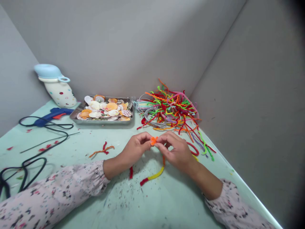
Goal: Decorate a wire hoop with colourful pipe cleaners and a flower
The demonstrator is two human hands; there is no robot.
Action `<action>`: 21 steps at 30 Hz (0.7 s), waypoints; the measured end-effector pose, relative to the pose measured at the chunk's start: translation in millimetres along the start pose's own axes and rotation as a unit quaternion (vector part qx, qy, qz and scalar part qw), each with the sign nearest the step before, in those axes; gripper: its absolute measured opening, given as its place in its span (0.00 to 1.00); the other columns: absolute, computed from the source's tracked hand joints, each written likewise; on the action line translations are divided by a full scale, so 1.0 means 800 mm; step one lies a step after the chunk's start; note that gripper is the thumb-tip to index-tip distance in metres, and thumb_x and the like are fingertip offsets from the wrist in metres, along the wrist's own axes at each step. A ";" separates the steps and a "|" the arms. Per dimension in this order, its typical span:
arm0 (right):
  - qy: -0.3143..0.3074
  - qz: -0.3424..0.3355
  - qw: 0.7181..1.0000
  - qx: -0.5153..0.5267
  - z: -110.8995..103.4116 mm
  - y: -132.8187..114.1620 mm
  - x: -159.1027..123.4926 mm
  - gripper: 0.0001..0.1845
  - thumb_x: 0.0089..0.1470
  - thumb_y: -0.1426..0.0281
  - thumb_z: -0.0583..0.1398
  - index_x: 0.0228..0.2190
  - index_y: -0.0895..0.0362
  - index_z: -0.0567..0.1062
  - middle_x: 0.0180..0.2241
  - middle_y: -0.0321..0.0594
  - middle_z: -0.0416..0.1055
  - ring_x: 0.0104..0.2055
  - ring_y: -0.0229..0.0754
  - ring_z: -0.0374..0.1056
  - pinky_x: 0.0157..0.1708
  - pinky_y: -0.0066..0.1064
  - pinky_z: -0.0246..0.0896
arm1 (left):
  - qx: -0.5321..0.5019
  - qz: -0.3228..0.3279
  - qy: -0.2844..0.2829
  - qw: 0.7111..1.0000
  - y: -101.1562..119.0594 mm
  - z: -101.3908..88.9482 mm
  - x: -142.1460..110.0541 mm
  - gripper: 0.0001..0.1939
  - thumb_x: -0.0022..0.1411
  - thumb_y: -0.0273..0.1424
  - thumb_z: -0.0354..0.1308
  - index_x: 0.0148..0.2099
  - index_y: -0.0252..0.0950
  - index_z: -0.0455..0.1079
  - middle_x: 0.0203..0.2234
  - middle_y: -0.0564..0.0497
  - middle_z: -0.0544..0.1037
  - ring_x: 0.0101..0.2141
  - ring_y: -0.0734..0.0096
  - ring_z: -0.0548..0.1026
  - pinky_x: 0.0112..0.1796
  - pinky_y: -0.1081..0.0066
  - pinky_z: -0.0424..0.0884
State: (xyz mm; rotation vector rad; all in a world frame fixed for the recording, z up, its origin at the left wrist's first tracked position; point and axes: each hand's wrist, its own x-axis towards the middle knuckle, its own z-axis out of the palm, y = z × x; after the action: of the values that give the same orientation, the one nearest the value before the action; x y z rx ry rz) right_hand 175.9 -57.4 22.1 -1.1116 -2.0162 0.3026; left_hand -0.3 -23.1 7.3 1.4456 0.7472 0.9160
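Between my two hands is a small orange pipe cleaner (154,140), bent into a compact looped shape. My left hand (137,146) pinches its left side between thumb and forefinger. From the right, my right hand (177,149) pinches the same piece, fingers curled. Below the hands, a yellow pipe cleaner (156,175) with a dark red tip and an orange end curves on the table; its upper end runs up near my right hand. A short red piece (131,172) lies by my left wrist. Farther left lies an orange and red twisted piece (102,150).
A metal tray (102,122) of seashells stands at the back. To its right is a tangled heap of coloured pipe cleaners (171,108). A blue glue gun (51,116), black cord (47,125) and a dotted bottle (59,92) occupy the left. Grey walls close in the table's back and right.
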 end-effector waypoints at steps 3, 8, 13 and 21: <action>-0.014 0.019 0.999 0.032 -0.005 0.002 0.001 0.05 0.55 0.69 0.58 0.35 0.53 0.72 0.34 0.41 0.70 0.36 0.41 0.66 0.30 0.31 0.64 | -0.021 -0.014 -0.008 1.000 0.001 -0.001 0.001 0.04 0.56 0.29 0.57 0.33 0.32 0.68 0.24 0.56 0.68 0.26 0.78 0.64 0.29 0.77 0.60; -0.009 0.053 0.994 0.095 -0.003 0.006 0.000 0.04 0.52 0.69 0.60 0.33 0.53 0.72 0.34 0.40 0.69 0.36 0.40 0.66 0.32 0.30 0.64 | -0.030 -0.024 -0.014 0.999 0.005 0.000 -0.001 0.04 0.56 0.29 0.58 0.33 0.32 0.70 0.24 0.56 0.69 0.26 0.79 0.64 0.29 0.77 0.59; -0.006 0.178 0.940 0.291 0.007 0.013 -0.004 0.14 0.54 0.64 0.59 0.42 0.53 0.69 0.37 0.39 0.69 0.36 0.39 0.67 0.33 0.29 0.63 | -0.039 -0.030 -0.029 0.998 0.004 0.004 0.000 0.08 0.56 0.33 0.58 0.35 0.33 0.71 0.24 0.55 0.70 0.25 0.78 0.65 0.29 0.76 0.61; 0.003 0.206 0.918 0.340 0.022 0.015 -0.008 0.09 0.54 0.66 0.58 0.36 0.57 0.72 0.29 0.36 0.69 0.28 0.35 0.65 0.27 0.26 0.60 | -0.044 -0.058 -0.041 0.996 -0.011 -0.001 0.006 0.10 0.56 0.35 0.58 0.34 0.31 0.69 0.21 0.55 0.69 0.22 0.79 0.62 0.26 0.76 0.58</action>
State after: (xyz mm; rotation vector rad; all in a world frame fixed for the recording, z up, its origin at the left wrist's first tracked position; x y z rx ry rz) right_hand 171.9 -53.0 0.9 -1.0475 -1.4524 1.1179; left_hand 1.9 -18.2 -0.8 1.3393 0.7140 0.7864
